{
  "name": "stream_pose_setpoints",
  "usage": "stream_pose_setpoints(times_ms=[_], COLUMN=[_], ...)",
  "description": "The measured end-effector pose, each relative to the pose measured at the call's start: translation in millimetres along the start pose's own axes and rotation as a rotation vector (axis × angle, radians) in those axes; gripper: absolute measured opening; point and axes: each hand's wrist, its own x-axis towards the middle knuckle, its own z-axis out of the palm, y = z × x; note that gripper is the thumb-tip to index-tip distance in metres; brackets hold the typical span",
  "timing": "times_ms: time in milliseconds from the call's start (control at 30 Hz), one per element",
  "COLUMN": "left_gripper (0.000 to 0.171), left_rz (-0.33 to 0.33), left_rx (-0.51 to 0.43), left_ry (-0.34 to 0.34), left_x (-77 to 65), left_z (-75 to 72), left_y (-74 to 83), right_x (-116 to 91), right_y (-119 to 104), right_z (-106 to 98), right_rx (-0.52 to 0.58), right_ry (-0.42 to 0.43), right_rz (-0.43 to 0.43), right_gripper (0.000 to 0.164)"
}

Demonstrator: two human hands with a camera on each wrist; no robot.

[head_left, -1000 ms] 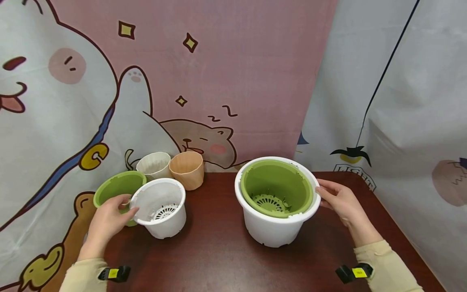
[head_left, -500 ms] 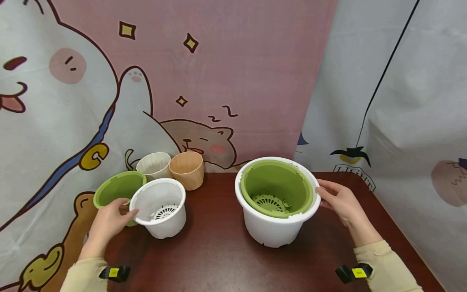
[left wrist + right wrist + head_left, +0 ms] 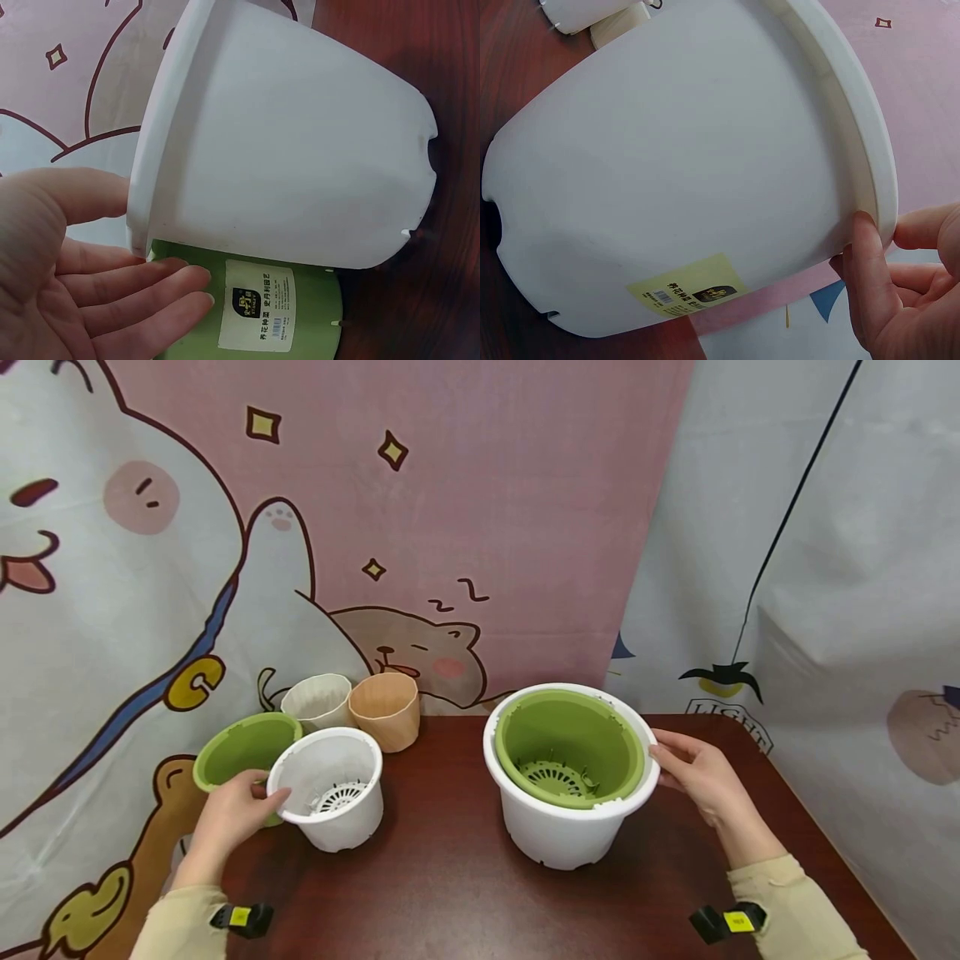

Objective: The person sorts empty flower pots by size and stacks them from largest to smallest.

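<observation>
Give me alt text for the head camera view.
A left hand pinches the rim of a small white pot, and a right hand that of a larger white pot containing a green pot. Near the small one, on a dark table, sit another green pot, a cream pot and a peach pot, before a cartoon backdrop.

Large white pot (image 3: 558, 839): smooth plastic (matt); table (image 3: 450, 893) glossy.

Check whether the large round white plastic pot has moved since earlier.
No, in the head view the large white pot hasn't shifted relative to the brown bear-shaped cloth print.
</observation>
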Motion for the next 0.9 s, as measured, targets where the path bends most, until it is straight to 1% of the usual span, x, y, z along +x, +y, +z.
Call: stream_pose_setpoints(times_ms=[100,300,433,700,767,900], left_gripper=[0.051,0.053,0.052,0.045,0.044,0.045], left_rz=[-0.019,-0.089,-0.118,-0.141,-0.142,-0.143], left_rx=[-0.008,-0.117,-0.161,-0.241,-0.248,-0.231], left_ry=[-0.011,-0.058,-0.072,-0.043,-0.035,-0.025], left_x=[1.4,3.3,4.3,5.1,5.3,6.0], left_z=[0.5,2.6,4.8,11.4,12.5,13.6], left_y=[1.1,4.9,7.2,10.3,11.2,14.5], right_x=[0,0,0,0,0,1], right_y=[0,1,1,1,1,1], right_z=[0,0,0,1,1,0], right_rx=[-0.005,-0.002,-0.001,-0.004,-0.004,0.000], right_ry=[0.002,0.004,0.007,0.004,0.005,0.005], right_rz=[0.000,-0.005,-0.007,0.004,0.007,0.011], right_gripper=[0.057,0.057,0.057,0.058,0.058,0.058])
